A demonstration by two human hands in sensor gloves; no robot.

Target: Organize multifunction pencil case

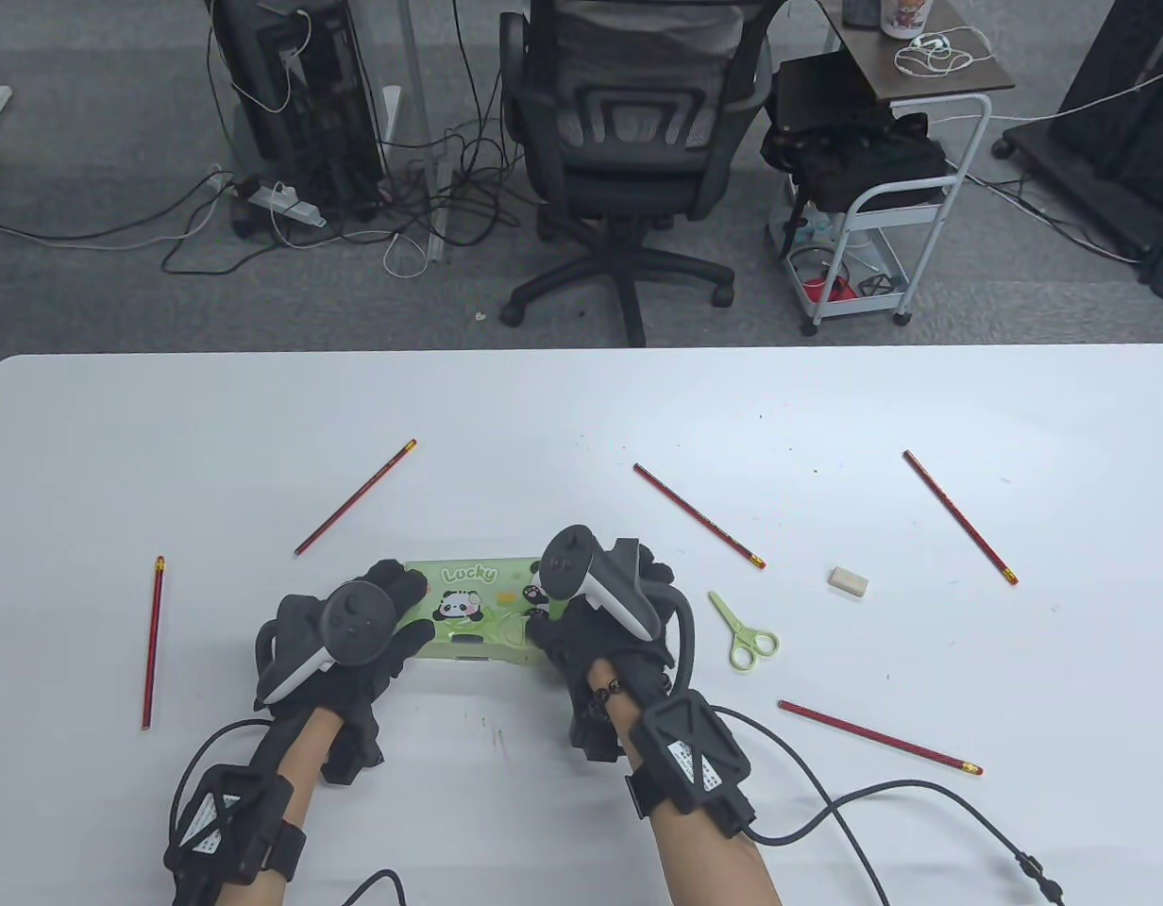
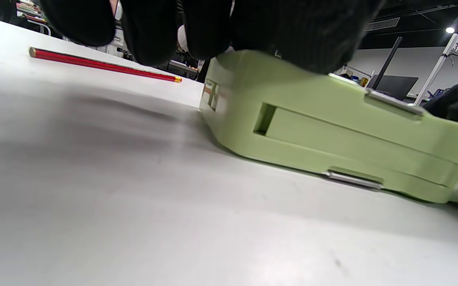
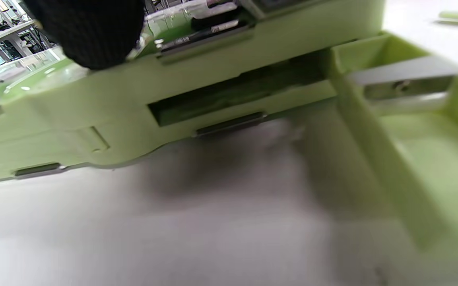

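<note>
A green pencil case (image 1: 468, 612) with a panda and "Lucky" on its lid lies flat near the table's front edge. My left hand (image 1: 402, 606) grips its left end; in the left wrist view the gloved fingers (image 2: 197, 28) curl over the top of the case (image 2: 332, 131). My right hand (image 1: 544, 615) holds the right end, and a gloved fingertip (image 3: 90, 33) presses on the lid. In the right wrist view the case's front side (image 3: 133, 115) shows a dark slot, and a green compartment (image 3: 420, 131) with a metal part stands out from it, blurred.
Several red pencils lie scattered: one far left (image 1: 153, 642), one behind the left hand (image 1: 355, 497), one behind the case (image 1: 699, 515), two at right (image 1: 959, 516) (image 1: 879, 738). Green scissors (image 1: 747, 634) and a white eraser (image 1: 848, 581) lie right of the case.
</note>
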